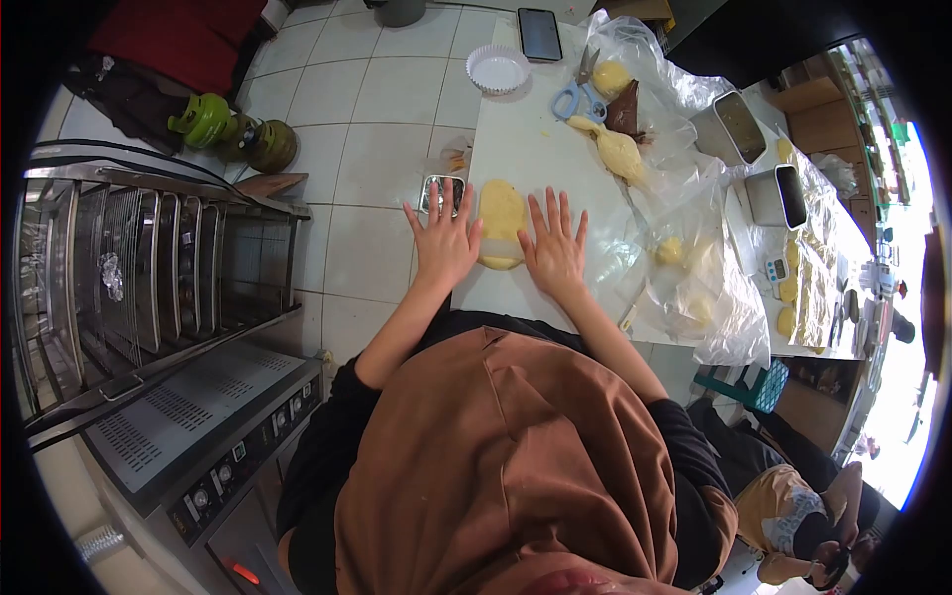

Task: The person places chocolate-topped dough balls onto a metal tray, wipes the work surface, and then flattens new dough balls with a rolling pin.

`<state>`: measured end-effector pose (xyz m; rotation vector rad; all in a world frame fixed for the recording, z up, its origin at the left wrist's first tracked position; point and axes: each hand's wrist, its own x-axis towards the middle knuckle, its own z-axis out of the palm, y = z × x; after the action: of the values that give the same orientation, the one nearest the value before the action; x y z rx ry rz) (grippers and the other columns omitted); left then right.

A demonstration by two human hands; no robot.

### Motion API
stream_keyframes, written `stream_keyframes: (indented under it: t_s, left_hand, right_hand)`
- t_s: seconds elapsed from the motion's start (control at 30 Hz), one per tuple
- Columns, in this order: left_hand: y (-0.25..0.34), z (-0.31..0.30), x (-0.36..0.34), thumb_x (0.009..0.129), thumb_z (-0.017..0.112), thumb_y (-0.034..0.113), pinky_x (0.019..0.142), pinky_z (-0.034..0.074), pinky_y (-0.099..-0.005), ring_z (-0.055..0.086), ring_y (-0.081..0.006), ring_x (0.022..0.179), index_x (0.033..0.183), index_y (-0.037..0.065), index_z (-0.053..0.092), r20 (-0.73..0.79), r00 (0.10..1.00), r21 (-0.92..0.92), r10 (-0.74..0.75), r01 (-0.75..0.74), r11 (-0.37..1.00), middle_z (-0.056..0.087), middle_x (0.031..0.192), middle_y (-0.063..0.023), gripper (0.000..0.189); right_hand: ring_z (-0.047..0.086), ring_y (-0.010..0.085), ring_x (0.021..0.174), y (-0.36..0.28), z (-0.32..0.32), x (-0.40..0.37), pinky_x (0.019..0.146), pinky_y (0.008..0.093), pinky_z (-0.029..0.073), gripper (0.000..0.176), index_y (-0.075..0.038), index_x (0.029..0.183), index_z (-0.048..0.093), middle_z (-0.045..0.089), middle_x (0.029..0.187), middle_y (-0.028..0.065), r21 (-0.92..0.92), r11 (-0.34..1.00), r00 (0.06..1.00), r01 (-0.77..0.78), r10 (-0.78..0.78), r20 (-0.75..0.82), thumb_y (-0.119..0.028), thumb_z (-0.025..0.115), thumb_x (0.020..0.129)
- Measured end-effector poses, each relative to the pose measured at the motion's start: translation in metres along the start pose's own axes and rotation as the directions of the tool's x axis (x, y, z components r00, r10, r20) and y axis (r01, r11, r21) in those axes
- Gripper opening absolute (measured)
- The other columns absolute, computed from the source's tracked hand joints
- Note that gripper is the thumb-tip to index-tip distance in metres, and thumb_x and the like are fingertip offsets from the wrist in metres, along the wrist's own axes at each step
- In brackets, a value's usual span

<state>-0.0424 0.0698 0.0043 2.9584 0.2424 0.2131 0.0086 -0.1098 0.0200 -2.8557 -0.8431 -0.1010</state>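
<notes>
Our left hand (443,243) and right hand (555,248) lie open and flat, grasping nothing, on either side of the yellow dough (501,223) on the table (526,149). The dough sits close to the edge at 9 o'clock; we think a sideways push could drop it or the small tin (432,188). At 1 o'clock, scissors (578,94) and plastic bags (694,278) crowd the way.

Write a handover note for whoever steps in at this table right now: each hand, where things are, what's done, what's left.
Left hand: grip open, fingers spread, at the table edge beside the dough.
Right hand: grip open, flat on the table at the dough's other side.
Dough: a pale oblong slab between the hands.
Beyond it: scissors, paper case, phone.
Done: slab looks pressed flat.
Left: bagged lumps lie unshaped; the paper case is empty.
</notes>
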Motion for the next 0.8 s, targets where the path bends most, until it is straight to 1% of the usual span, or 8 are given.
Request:
stream_keyframes:
  t_s: [0.1, 0.3, 0.33, 0.4, 0.5, 0.6, 0.7, 0.8]
  left_hand:
    - [0.003, -0.007, -0.037, 0.088, 0.048, 0.029, 0.103, 0.011, -0.063, 0.021, -0.0326, 0.134, 0.139, 0.012, 0.029, -0.009, 0.998, -0.227, 0.068, -0.068, 0.971, 0.024, 0.145, -0.0156, 0.057]
    - [-0.024, -0.017, -0.081, 0.085, 0.052, 0.01, 0.106, 0.022, -0.0502, 0.035, -0.0317, 0.126, 0.133, 0.006, 0.039, 0.09, 0.872, -0.431, 0.481, -0.402, 0.808, 0.04, 0.135, -0.0161, 0.05]
    - [-0.024, -0.019, -0.079, 0.085, 0.051, 0.01, 0.106, 0.023, -0.0481, 0.037, -0.0317, 0.125, 0.132, 0.005, 0.04, 0.01, 0.922, -0.525, 0.387, -0.324, 0.787, 0.041, 0.134, -0.0158, 0.048]
    - [-0.021, -0.027, -0.067, 0.086, 0.05, 0.008, 0.106, 0.026, -0.044, 0.041, -0.0316, 0.122, 0.13, 0.004, 0.043, -0.123, 0.98, -0.702, 0.158, -0.198, 0.684, 0.044, 0.132, -0.0153, 0.045]
    - [-0.013, -0.028, -0.027, 0.085, 0.049, 0.007, 0.104, 0.028, -0.0416, 0.041, -0.0325, 0.121, 0.128, 0.003, 0.044, -0.147, 0.987, -0.766, -0.065, -0.072, 0.639, 0.044, 0.132, -0.0158, 0.044]
    - [-0.011, -0.01, 0.019, 0.085, 0.051, 0.01, 0.1, 0.032, -0.0427, 0.041, -0.0323, 0.121, 0.122, 0.002, 0.05, -0.247, 0.969, -0.652, -0.002, -0.165, 0.74, 0.045, 0.131, -0.0149, 0.038]
    - [-0.004, 0.001, 0.049, 0.084, 0.056, 0.015, 0.096, 0.035, -0.0402, 0.041, -0.0313, 0.119, 0.116, 0.004, 0.057, -0.154, 0.982, -0.399, 0.112, -0.165, 0.902, 0.044, 0.131, -0.0138, 0.033]
    - [0.001, 0.003, 0.057, 0.079, 0.063, 0.016, 0.094, 0.036, -0.0396, 0.045, -0.0293, 0.112, 0.11, 0.007, 0.061, -0.11, 0.98, -0.348, 0.168, -0.196, 0.917, 0.05, 0.122, -0.0122, 0.032]
  right_hand:
    - [0.018, 0.0288, 0.136, -0.007, -0.011, -0.038, 0.107, 0.0528, 0.012, 0.057, -0.014, 0.14, 0.027, 0.021, 0.147, 0.0105, 0.127, 0.992, 0.996, 0.012, -0.023, 0.087, -0.032, 0.046, 0.09]
    - [0.049, 0.0238, 0.107, 0.013, -0.025, -0.079, 0.092, 0.0417, 0.034, 0.045, -0.013, 0.122, 0.053, 0.052, 0.118, 0.0046, 0.362, 0.915, 0.965, 0.18, -0.236, 0.116, -0.008, 0.058, 0.078]
    - [0.052, 0.0223, 0.091, 0.01, -0.031, -0.08, 0.083, 0.0379, 0.038, 0.041, -0.012, 0.112, 0.059, 0.057, 0.101, 0.0036, 0.389, 0.893, 0.974, 0.226, -0.22, -0.058, -0.003, 0.06, 0.072]
    - [0.053, 0.023, 0.092, 0.015, -0.034, -0.079, 0.082, 0.0373, 0.039, 0.043, -0.012, 0.114, 0.058, 0.057, 0.102, 0.0048, 0.355, 0.926, 0.989, 0.127, -0.09, -0.119, -0.002, 0.06, 0.072]
    - [0.053, 0.0252, 0.093, 0.031, -0.032, -0.064, 0.081, 0.0363, 0.04, 0.043, -0.011, 0.118, 0.055, 0.057, 0.103, 0.0078, 0.372, 0.928, 0.97, -0.04, 0.125, -0.207, -0.002, 0.059, 0.076]
    - [0.052, 0.026, 0.095, 0.055, -0.009, -0.043, 0.082, 0.0364, 0.04, 0.044, -0.011, 0.121, 0.052, 0.056, 0.105, 0.0085, 0.362, 0.918, 0.927, -0.162, 0.267, -0.264, -0.003, 0.058, 0.078]
    - [0.051, 0.0265, 0.098, 0.066, -0.005, -0.026, 0.083, 0.0372, 0.04, 0.044, -0.01, 0.123, 0.05, 0.055, 0.107, 0.0089, 0.236, 0.934, 0.916, -0.269, 0.323, -0.236, -0.003, 0.058, 0.079]
    - [0.05, 0.0275, 0.1, 0.067, -0.012, -0.012, 0.085, 0.038, 0.039, 0.043, -0.008, 0.122, 0.05, 0.055, 0.108, 0.0099, 0.164, 0.947, 0.905, -0.277, 0.315, -0.287, -0.005, 0.058, 0.08]
